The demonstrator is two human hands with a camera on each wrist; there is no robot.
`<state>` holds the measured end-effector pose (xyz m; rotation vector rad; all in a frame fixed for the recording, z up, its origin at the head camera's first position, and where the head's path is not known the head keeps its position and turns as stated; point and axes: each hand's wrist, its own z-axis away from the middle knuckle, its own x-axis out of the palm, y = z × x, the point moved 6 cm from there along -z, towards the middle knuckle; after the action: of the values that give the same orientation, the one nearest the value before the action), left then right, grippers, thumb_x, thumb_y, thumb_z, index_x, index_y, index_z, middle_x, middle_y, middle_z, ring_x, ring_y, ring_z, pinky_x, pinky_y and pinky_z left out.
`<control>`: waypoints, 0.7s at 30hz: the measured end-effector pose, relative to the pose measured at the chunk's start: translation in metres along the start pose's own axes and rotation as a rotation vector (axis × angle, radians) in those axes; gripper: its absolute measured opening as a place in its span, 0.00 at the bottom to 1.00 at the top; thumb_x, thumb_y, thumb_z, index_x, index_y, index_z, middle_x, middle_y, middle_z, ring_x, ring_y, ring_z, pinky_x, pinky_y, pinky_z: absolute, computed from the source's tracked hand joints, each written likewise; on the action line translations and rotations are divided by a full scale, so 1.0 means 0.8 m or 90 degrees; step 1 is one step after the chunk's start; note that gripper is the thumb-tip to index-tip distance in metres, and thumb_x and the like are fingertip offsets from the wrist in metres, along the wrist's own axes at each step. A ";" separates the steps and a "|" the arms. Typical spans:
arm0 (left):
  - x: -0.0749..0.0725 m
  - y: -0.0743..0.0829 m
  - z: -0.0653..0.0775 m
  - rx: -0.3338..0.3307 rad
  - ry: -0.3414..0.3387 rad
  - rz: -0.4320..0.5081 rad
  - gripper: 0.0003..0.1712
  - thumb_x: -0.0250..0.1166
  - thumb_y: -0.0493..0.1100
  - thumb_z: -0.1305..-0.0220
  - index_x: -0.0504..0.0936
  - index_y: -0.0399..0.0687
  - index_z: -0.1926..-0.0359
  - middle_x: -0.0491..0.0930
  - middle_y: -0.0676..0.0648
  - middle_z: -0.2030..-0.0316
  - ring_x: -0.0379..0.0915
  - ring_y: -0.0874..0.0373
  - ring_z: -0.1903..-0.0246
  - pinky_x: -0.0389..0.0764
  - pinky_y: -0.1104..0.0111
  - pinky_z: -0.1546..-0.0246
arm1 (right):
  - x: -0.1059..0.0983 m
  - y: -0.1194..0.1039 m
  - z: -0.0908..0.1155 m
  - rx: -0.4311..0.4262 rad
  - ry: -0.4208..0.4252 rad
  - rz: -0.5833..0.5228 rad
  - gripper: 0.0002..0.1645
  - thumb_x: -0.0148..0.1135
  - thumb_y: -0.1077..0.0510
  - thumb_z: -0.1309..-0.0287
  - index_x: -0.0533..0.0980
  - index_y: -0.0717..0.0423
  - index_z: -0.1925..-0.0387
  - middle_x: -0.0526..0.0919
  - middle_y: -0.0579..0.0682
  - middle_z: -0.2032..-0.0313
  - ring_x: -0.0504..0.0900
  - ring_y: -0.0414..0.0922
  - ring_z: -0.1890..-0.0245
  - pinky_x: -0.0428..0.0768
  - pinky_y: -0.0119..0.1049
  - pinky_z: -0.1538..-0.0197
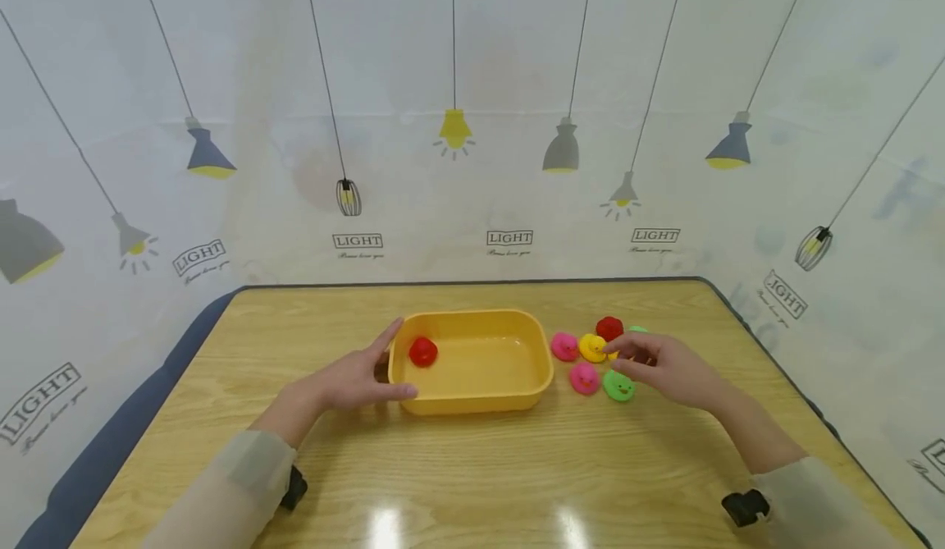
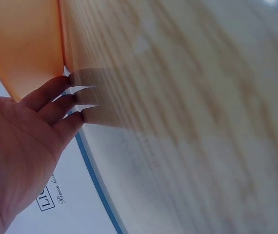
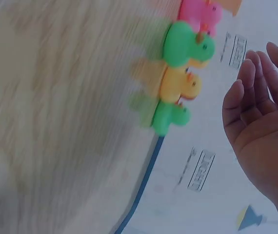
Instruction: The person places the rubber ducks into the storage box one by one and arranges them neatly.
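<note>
**Left hand [image 1: 353,380] spread wide at the yellow tub [image 1: 472,405], right hand [image 1: 675,370] above the toy ducks [image 1: 585,380]**

Tub between the two hands, left end bracketed by the left one: thumb over the near rim, index finger along the far left corner. In the left wrist view, three fingers side by side, only slightly bent, close to the tub's outer wall. Inside, near the left end, a rounded red toy [image 1: 424,352], just beside the left hand. Ducks to the right of the tub, clustered under and in front of the right hand. Right fingers loosely bent, thumb a narrow gap from the fingertips, palm empty.

Tub of smooth plastic, a rectangle with rounded corners. Ducks plump and round-headed, with a soft, matte look. Desk [image 1: 472,483] in pale wood grain, glossy enough for two bright reflections. Behind, a wrinkled pale backdrop [image 1: 413,258] printed with hanging lamps.

By count: one tub, one red toy inside it. Outside, two pink ducks, two green ducks [image 1: 618,386], one plain yellow duck [image 1: 593,348] plus a yellow patch half-hidden by the right fingertips, and one dark red toy [image 1: 609,328] with a bumpy look. On the backdrop, nine lamps.
</note>
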<state>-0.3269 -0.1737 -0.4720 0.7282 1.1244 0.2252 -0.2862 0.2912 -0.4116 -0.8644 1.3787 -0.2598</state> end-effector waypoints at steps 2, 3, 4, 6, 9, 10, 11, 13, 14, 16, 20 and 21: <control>0.000 0.001 0.000 -0.003 -0.001 0.002 0.74 0.74 0.76 0.38 0.31 0.73 0.10 0.65 0.36 0.17 0.66 0.35 0.20 0.62 0.35 0.18 | -0.012 0.017 0.009 0.014 0.013 -0.005 0.17 0.67 0.51 0.21 0.84 0.55 0.40 0.88 0.52 0.57 0.80 0.43 0.65 0.81 0.33 0.64; 0.000 0.001 0.000 -0.003 -0.002 0.004 0.74 0.74 0.76 0.38 0.32 0.73 0.10 0.65 0.36 0.17 0.66 0.35 0.20 0.61 0.35 0.18 | -0.018 0.025 0.012 0.023 0.020 -0.005 0.17 0.66 0.51 0.21 0.84 0.55 0.39 0.88 0.53 0.56 0.81 0.43 0.65 0.82 0.34 0.64; -0.001 0.001 0.000 -0.003 -0.002 0.003 0.74 0.74 0.76 0.38 0.31 0.73 0.10 0.65 0.36 0.17 0.66 0.35 0.20 0.61 0.35 0.18 | -0.024 0.034 0.015 0.031 0.025 -0.004 0.18 0.66 0.51 0.20 0.83 0.56 0.39 0.88 0.54 0.56 0.82 0.44 0.65 0.83 0.35 0.64; -0.001 0.001 0.001 -0.004 -0.002 0.003 0.74 0.74 0.76 0.38 0.32 0.73 0.10 0.65 0.36 0.17 0.66 0.35 0.20 0.60 0.35 0.17 | -0.033 0.050 0.019 0.045 0.035 0.001 0.19 0.64 0.50 0.19 0.82 0.56 0.37 0.88 0.55 0.55 0.83 0.46 0.64 0.84 0.36 0.63; -0.001 0.001 0.002 -0.006 -0.003 0.002 0.73 0.74 0.76 0.38 0.31 0.75 0.10 0.65 0.36 0.17 0.65 0.35 0.20 0.60 0.35 0.17 | -0.043 0.072 0.022 0.075 0.044 -0.004 0.21 0.63 0.50 0.18 0.80 0.59 0.35 0.87 0.58 0.54 0.83 0.48 0.64 0.85 0.37 0.63; -0.001 0.001 0.002 -0.006 -0.002 0.001 0.73 0.74 0.76 0.38 0.31 0.75 0.10 0.65 0.36 0.17 0.65 0.35 0.20 0.60 0.35 0.17 | -0.045 0.079 0.022 0.083 0.045 -0.005 0.22 0.62 0.50 0.18 0.80 0.60 0.35 0.87 0.58 0.54 0.83 0.49 0.64 0.85 0.37 0.63; -0.001 0.002 0.002 -0.006 -0.003 0.003 0.73 0.74 0.75 0.37 0.32 0.75 0.10 0.65 0.36 0.17 0.65 0.35 0.20 0.60 0.35 0.17 | -0.046 0.085 0.022 0.090 0.043 -0.006 0.22 0.62 0.50 0.18 0.80 0.60 0.35 0.87 0.59 0.53 0.83 0.50 0.63 0.85 0.38 0.63; -0.001 0.002 0.002 -0.005 -0.003 0.004 0.72 0.74 0.75 0.37 0.32 0.75 0.10 0.64 0.36 0.17 0.65 0.35 0.20 0.60 0.35 0.17 | -0.046 0.095 0.020 0.105 0.040 -0.004 0.22 0.63 0.50 0.18 0.80 0.61 0.35 0.86 0.59 0.52 0.83 0.52 0.63 0.85 0.39 0.63; -0.001 0.002 0.002 -0.006 -0.003 0.005 0.72 0.74 0.75 0.37 0.32 0.75 0.10 0.64 0.36 0.17 0.65 0.35 0.20 0.60 0.35 0.18 | -0.046 0.100 0.018 0.110 0.040 0.000 0.22 0.63 0.50 0.18 0.79 0.61 0.35 0.86 0.59 0.52 0.83 0.52 0.63 0.85 0.39 0.63; -0.001 0.002 0.002 -0.006 -0.003 0.007 0.72 0.74 0.74 0.36 0.32 0.75 0.10 0.64 0.36 0.17 0.65 0.35 0.20 0.60 0.35 0.18 | -0.046 0.108 0.013 0.121 0.041 0.008 0.23 0.63 0.50 0.18 0.79 0.60 0.35 0.86 0.58 0.51 0.83 0.52 0.63 0.85 0.39 0.63; -0.001 0.002 0.002 -0.006 -0.003 0.009 0.72 0.74 0.74 0.36 0.32 0.75 0.10 0.64 0.37 0.16 0.65 0.35 0.20 0.61 0.35 0.18 | -0.048 0.119 0.001 0.134 0.046 0.012 0.24 0.63 0.49 0.18 0.77 0.60 0.33 0.85 0.57 0.50 0.82 0.50 0.62 0.84 0.40 0.63; 0.000 0.002 0.002 -0.006 -0.003 0.009 0.72 0.74 0.74 0.36 0.32 0.75 0.10 0.64 0.37 0.16 0.65 0.35 0.20 0.61 0.35 0.18 | -0.048 0.121 -0.003 0.135 0.047 0.010 0.25 0.63 0.49 0.18 0.76 0.60 0.32 0.85 0.57 0.50 0.82 0.50 0.62 0.84 0.39 0.63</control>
<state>-0.3250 -0.1735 -0.4706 0.7278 1.1136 0.2415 -0.3272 0.3802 -0.4471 -0.6729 1.3980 -0.4212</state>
